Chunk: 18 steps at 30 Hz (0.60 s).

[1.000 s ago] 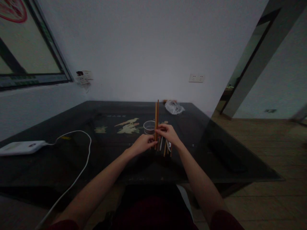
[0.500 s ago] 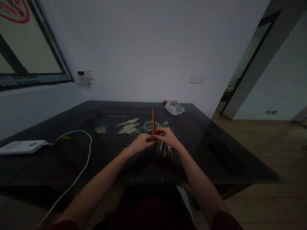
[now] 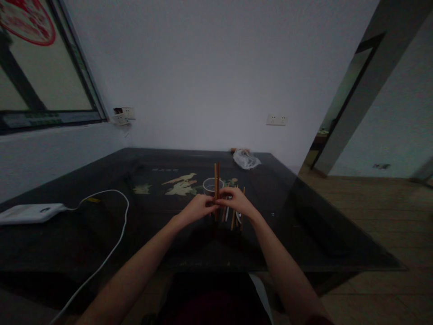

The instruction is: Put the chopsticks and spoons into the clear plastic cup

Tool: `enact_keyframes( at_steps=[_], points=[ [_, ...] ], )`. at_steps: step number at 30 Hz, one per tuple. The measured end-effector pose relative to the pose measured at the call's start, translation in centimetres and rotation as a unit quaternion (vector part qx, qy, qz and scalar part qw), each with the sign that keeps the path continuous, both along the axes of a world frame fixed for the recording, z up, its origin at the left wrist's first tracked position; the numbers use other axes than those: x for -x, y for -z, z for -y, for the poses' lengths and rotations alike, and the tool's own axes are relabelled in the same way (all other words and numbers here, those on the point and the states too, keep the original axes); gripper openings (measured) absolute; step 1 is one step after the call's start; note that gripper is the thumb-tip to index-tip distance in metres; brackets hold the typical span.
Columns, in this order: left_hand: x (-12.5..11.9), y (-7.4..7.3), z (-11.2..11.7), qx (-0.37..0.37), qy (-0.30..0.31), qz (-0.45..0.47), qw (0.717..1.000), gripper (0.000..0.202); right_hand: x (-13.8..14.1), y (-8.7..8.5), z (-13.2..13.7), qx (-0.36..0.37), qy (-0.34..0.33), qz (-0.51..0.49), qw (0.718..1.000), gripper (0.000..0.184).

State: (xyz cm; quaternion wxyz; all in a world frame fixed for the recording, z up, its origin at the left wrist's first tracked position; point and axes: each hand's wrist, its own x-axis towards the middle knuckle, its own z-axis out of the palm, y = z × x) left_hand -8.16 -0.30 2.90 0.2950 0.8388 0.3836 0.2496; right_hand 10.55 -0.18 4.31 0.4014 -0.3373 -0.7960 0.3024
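Note:
Two chopsticks (image 3: 217, 180), one lighter and one reddish brown, stand upright side by side above the dark table (image 3: 162, 241). My left hand (image 3: 202, 206) pinches them from the left, and my right hand (image 3: 236, 200) closes on them from the right, fingertips meeting around their middle. Just behind them stands a clear round plastic container (image 3: 208, 185), partly hidden by the chopsticks and fingers. Beside and below my right hand lie several loose chopsticks (image 3: 233, 220) along with some whitish pieces (image 3: 238, 217) that I cannot make out.
A crumpled clear plastic bag (image 3: 246, 159) lies at the table's back edge. On the left a white power bank-like device (image 3: 32, 213) has a white cable (image 3: 126, 219) running over the front edge. A dark flat object (image 3: 321, 230) rests on the right side.
The view has tilted up slightly, so everything sits lower in the picture. Both hands keep hold of the upright chopsticks, whose tops stand a little lower relative to the container.

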Motion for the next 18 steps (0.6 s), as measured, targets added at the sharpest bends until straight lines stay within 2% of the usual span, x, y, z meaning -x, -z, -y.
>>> enact_keyframes(
  at_steps=[11,18],
  points=[
    [-0.2,-0.5,0.3,-0.036,-0.006,0.025,0.999,0.025,0.4,-0.5,0.6,-0.001,0.089,-0.079,0.993,0.026],
    [-0.2,-0.8,0.5,-0.043,-0.003,0.050,0.998,0.026,1.1,-0.8,1.0,-0.022,0.130,-0.122,0.984,0.024]
  ],
)
